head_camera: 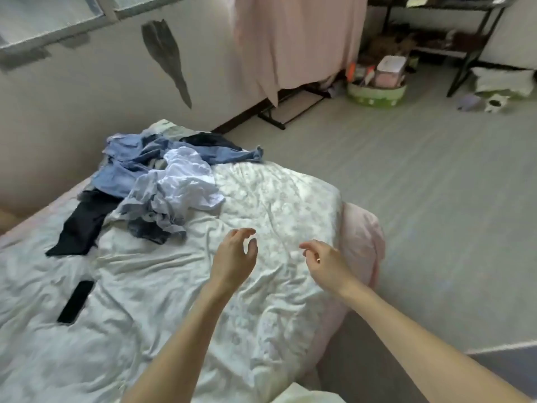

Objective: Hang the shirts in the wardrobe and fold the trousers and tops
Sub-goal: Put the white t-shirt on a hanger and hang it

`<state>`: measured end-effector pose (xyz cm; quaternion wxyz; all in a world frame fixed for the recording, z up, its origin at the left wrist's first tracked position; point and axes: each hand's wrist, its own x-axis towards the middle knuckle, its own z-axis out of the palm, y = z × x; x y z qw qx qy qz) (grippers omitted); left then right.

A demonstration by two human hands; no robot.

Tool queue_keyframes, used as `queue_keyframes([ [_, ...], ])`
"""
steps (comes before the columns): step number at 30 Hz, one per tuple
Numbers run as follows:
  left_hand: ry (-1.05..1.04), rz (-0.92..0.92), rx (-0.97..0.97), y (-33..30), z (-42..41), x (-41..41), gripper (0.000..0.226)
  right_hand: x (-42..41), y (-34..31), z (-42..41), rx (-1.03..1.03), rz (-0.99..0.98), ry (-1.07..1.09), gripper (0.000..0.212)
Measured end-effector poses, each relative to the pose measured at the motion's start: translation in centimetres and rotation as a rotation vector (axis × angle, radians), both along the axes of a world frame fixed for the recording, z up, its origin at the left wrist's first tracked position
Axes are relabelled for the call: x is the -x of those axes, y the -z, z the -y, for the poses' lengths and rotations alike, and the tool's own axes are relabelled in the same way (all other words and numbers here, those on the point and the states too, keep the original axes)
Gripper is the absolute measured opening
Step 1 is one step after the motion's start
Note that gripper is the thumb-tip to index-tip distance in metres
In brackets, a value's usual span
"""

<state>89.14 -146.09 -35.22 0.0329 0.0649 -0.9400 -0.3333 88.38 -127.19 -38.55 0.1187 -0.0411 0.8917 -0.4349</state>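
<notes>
A heap of crumpled clothes lies at the far left of the bed [276, 216]: pale blue shirts [130, 164], a whitish lilac shirt [186, 184] on top, and dark navy trousers [82, 225] trailing toward me. Both hands hover over the quilt, right of the heap. My left hand [235, 254] has loosely curled fingers and holds nothing. A ring shows on my right hand [325, 261], which has relaxed fingers and is likewise empty. Neither hand touches any garment.
A black phone [76, 301] lies on the quilt at the left. A pink pillow [364, 237] sits at the bed's right edge. Pink curtain [299, 39] hangs over a rack. A green basket [377, 93] and a black table [470, 48] stand on the floor.
</notes>
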Motion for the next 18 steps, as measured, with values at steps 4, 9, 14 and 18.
queue_keyframes([
  [4, -0.185, 0.039, 0.022, 1.0, 8.6, 3.5, 0.028, 5.8, 0.0, 7.7, 0.009, 0.004, -0.191, 0.031],
  [9, -0.313, 0.16, 0.092, 4.3, 19.2, 12.7, 0.036, 15.5, 1.3, 16.6, -0.012, -0.032, -0.299, 0.033],
  [14, -0.36, 0.263, 0.251, 11.7, 27.6, 23.1, 0.045, 26.4, 6.9, 25.7, -0.09, -0.022, -0.402, 0.037],
  [18, -0.309, 0.251, 0.418, 18.3, 32.5, 30.7, 0.052, 32.9, 12.5, 31.0, -0.14, -0.041, -0.455, 0.038],
])
